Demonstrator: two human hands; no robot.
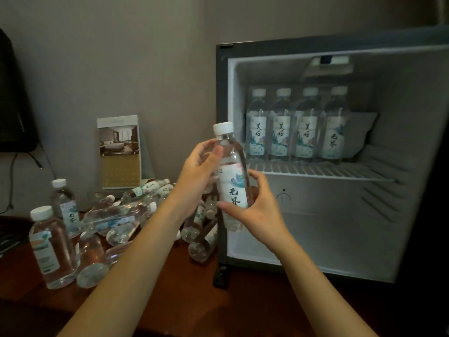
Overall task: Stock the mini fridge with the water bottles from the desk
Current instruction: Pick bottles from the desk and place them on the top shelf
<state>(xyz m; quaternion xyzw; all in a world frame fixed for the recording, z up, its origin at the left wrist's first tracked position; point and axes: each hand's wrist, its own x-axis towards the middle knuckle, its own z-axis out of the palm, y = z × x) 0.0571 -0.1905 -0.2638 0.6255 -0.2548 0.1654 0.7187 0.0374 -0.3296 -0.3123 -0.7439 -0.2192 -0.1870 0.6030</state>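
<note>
I recorded the mini fridge (328, 227) standing open on the desk (194, 300), its interior in full view. The held bottle (232, 181) was in the air just in front of the fridge's left frame edge, outside the cabinet, white cap up and its top leaning slightly away from the fridge. The left hand (196, 176) gripped the bottle's clear upper part below the cap, thumb on the near face and fingers curled round the far side. The right hand (257, 210) gripped the lower half, thumb laid across the bottom of the label and fingers wrapped behind. Inside the fridge, four bottles (296, 125) stood upright in one row at the back of the wire shelf (315, 170), touching or nearly touching one another. I saw no item on the part of the fridge floor that was visible below that shelf. To the left of the fridge, loose bottles (116, 215) lay heaped on their sides on the desk, the nearest of them against the fridge's lower left corner. Further left of the fridge, two upright bottles (52, 246) stood beside the heap. A printed card (120, 152) stood behind the heap, against the wall. A dark object (12, 93) sat farthest left of the fridge; I could not identify it.
</note>
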